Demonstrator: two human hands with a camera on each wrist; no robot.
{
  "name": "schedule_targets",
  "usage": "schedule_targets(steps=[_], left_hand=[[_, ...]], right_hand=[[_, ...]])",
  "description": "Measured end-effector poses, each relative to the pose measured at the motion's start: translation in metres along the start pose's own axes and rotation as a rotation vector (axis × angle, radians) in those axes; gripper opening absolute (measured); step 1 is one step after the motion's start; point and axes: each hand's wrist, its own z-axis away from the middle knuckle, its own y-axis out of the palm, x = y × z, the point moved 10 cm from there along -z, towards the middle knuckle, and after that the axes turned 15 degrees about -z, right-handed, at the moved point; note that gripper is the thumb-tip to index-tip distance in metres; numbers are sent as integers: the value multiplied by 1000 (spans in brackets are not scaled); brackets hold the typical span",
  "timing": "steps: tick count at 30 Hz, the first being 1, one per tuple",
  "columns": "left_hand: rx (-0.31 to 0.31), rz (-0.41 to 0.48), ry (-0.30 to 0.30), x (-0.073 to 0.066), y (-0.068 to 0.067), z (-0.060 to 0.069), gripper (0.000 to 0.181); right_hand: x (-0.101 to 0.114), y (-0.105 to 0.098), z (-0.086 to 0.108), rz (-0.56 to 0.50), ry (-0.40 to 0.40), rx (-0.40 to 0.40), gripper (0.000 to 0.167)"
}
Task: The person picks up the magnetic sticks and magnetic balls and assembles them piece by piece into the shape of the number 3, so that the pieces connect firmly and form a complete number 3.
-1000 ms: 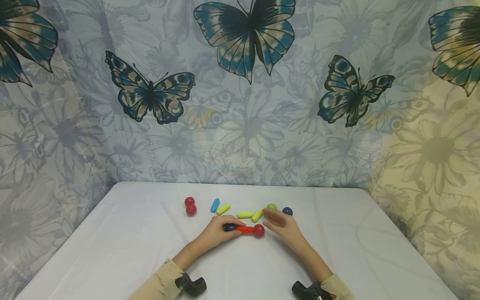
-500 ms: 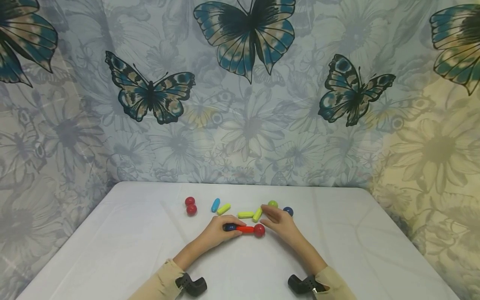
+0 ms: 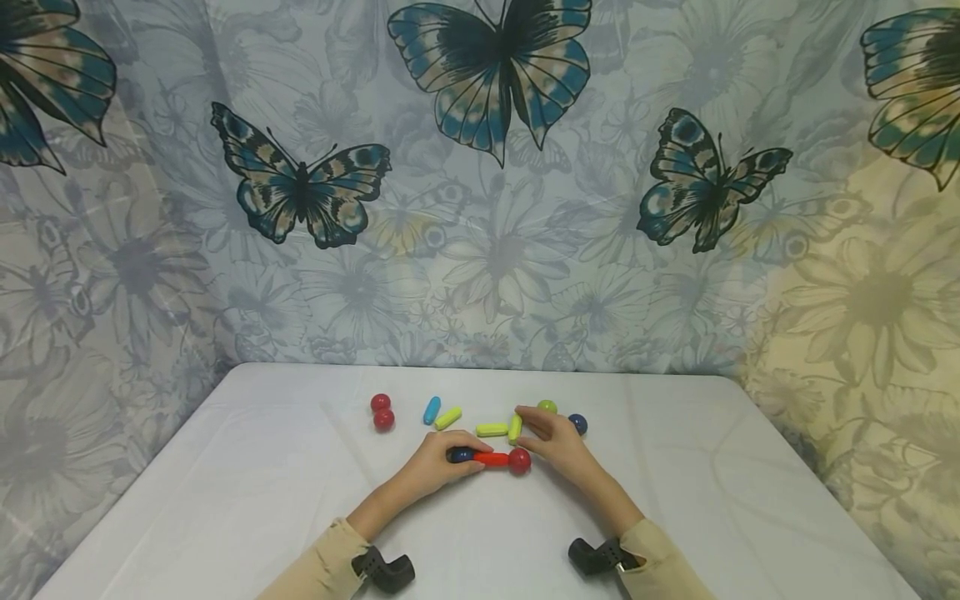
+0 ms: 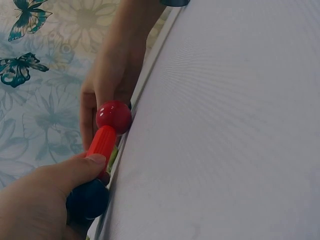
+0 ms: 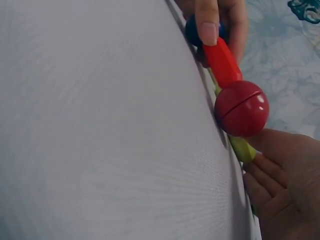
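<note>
My left hand (image 3: 438,460) grips a joined piece: a dark blue ball (image 4: 89,199), a red stick (image 3: 491,459) and a red ball (image 3: 519,461) in one line. In the left wrist view the thumb lies along the red stick. My right hand (image 3: 557,440) is just beyond the red ball, its thumb and fingers at the two ends of a yellow-green stick (image 3: 514,429). Part of that stick shows below the red ball in the right wrist view; the exact finger contact is partly hidden.
On the white table (image 3: 300,483), two red balls (image 3: 382,412) lie at the left. Near them are a blue stick (image 3: 431,410) and a yellow-green stick (image 3: 447,418). Another yellow-green stick (image 3: 491,430) lies mid-table. A green ball (image 3: 547,407) and a dark blue ball (image 3: 578,423) sit behind my right hand.
My right hand has moved left and closed in around the yellow-green stick, which has turned slightly more upright in the head view. My left hand and its joined piece have stayed nearly still.
</note>
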Motion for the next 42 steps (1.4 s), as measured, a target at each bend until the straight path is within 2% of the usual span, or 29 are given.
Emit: schedule_targets(steps=[8,20,29,36,42], left_hand=[[0,3,-1,1,0,0,24],[1,2,3,0,1,0,23],[-5,4,2,2,1,0,24],[-2,7,2,3,2,-1,24],[-1,6,-2,3,2,0,24]], right_hand=[[3,3,-4,10,-51,42,54],[2,-2,-2,-45,-24,47,55],[11,-9,1,-58,-90,71,52],[12,-9,3,-100,-86,100,53],[15,-5,7,-88,-91,129,53]])
